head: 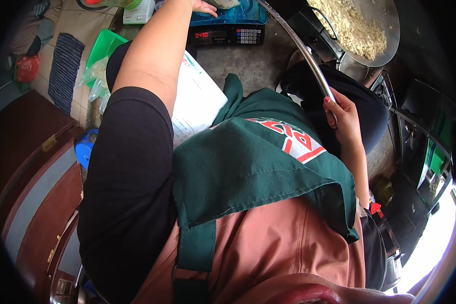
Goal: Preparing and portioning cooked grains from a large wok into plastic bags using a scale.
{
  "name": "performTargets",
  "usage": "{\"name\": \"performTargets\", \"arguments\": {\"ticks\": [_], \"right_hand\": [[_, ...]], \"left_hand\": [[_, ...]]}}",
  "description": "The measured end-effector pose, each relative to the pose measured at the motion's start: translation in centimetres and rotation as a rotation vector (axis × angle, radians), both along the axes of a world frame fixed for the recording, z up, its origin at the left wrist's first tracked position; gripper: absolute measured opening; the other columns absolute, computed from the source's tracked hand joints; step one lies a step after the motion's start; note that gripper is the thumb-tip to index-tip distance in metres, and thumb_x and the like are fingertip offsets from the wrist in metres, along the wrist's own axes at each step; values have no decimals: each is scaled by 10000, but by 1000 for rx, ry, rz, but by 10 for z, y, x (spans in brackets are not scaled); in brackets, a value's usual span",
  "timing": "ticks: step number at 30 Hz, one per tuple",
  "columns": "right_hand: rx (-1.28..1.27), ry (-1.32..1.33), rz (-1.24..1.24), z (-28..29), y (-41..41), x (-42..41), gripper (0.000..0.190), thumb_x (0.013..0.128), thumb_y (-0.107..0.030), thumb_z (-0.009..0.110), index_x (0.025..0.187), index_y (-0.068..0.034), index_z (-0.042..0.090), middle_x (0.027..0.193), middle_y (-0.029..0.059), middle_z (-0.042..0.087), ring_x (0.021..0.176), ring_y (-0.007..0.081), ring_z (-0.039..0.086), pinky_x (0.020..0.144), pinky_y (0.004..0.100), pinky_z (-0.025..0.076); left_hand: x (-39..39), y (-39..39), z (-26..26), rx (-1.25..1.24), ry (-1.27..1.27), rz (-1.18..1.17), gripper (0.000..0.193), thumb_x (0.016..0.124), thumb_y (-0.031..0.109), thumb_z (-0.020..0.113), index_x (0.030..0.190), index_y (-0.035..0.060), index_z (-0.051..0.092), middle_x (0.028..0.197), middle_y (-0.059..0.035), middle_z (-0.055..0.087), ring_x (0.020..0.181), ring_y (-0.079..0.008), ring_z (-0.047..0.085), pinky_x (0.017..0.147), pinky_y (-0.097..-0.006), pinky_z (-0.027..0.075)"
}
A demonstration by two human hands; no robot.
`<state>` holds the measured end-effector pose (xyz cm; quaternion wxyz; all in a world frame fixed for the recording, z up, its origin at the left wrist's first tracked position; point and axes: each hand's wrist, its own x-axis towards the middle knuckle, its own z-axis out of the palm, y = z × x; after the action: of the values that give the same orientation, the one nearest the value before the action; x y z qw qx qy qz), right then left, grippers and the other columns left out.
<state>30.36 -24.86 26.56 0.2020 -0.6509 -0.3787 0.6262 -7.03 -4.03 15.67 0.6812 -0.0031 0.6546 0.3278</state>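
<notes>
My right hand [342, 116] is wrapped around the lower end of a long, curved metal handle [294, 36]. The handle runs up out of the top of the view, so its far end is hidden. My left hand [205, 7], partly cut off by the top edge, reaches over the blue pan [247, 13] of a digital scale [228, 36] with its fingers extended. Beside those fingers, a pale lump [226, 3] that looks bagged in clear plastic rests on the pan. Red digits glow on the scale's display.
At the upper right, a large wok [391, 34] holds a crumbly yellowish food [359, 28] over a stove. A white box [197, 98] bearing print stands under my left forearm. Left of it are a green basin [102, 49], plastic bags [98, 81] and a blue tape dispenser [85, 148].
</notes>
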Motion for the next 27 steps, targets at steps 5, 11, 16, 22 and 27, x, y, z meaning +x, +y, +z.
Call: {"name": "performTargets", "arguments": {"ticks": [5, 11, 16, 22, 27], "right_hand": [[6, 7, -22, 3, -1, 0, 404, 818, -141, 611, 1185, 0, 518, 633, -19, 483, 425, 34, 376, 365, 172, 277], [12, -12, -26, 5, -3, 0, 410, 818, -144, 612, 1189, 1, 514, 629, -19, 483, 430, 33, 381, 368, 173, 280], [32, -31, -12, 6, -3, 4, 417, 818, -150, 611, 1195, -3, 512, 628, -24, 482, 434, 32, 380, 372, 172, 279], [45, -1, -43, 11, -4, 3, 408, 819, -147, 607, 1189, 0, 515, 628, -24, 478, 431, 29, 378, 368, 170, 272], [41, 41, -64, 17, 0, 7, 397, 827, -140, 592, 1186, 8, 511, 638, -19, 480, 420, 27, 375, 361, 163, 266]], "left_hand": [[-4, 4, -8, -18, -113, -42, 1154, 600, 761, 545, 1407, 190, -50, 1434, -235, 70, 1239, -508, 228, 915, -653, 281], [0, 4, -6, 13, -116, -40, 1133, 625, 756, 525, 1405, 172, -54, 1429, -243, 99, 1255, -489, 213, 934, -646, 266], [-3, 8, -13, -6, -147, -48, 1162, 608, 767, 527, 1405, 145, -46, 1427, -244, 111, 1263, -477, 207, 948, -638, 255], [0, 8, -14, -10, -144, -37, 1174, 591, 776, 532, 1408, 130, -10, 1423, -245, 125, 1268, -472, 200, 951, -634, 255], [-5, 10, -26, 18, -99, -118, 1117, 617, 741, 557, 1405, 109, 83, 1433, -202, 146, 1276, -445, 208, 924, -630, 300]]}}
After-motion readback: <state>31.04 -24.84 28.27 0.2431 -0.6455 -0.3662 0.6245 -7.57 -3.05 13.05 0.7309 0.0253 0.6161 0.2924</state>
